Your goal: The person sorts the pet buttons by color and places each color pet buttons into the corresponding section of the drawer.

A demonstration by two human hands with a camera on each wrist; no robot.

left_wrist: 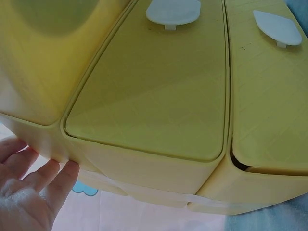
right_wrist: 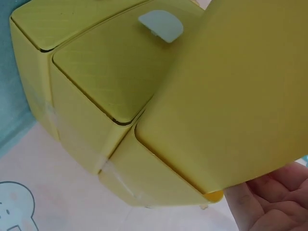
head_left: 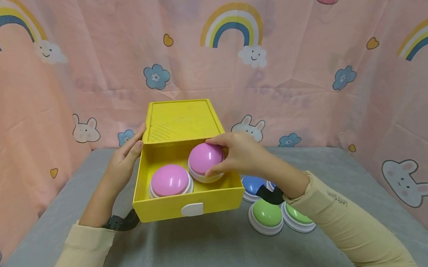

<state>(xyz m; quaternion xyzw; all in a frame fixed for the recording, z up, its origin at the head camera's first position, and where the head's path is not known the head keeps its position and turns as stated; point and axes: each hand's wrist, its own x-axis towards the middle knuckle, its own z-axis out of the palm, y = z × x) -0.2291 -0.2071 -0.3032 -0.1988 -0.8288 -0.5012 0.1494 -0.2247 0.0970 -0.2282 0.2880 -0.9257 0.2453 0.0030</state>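
Observation:
A yellow drawer cabinet (head_left: 181,119) stands on the table with its top drawer (head_left: 159,206) pulled out. Inside the drawer sits one pink push button (head_left: 170,180) with a white base, at the left. My right hand (head_left: 237,152) pinches a second pink push button (head_left: 203,158), tilted, in the right part of the drawer; in the right wrist view the drawer wall hides it. My left hand (head_left: 124,163) rests its extended fingers on the cabinet's left side. The left wrist view shows those fingers (left_wrist: 65,178) touching the cabinet's edge.
Two green push buttons (head_left: 266,214) and at least one blue push button (head_left: 254,184) lie right of the cabinet, partly behind my right forearm. Lower drawers with white handles (left_wrist: 173,12) are closed. A pink patterned curtain (head_left: 292,96) hangs behind the grey-covered table (head_left: 206,248).

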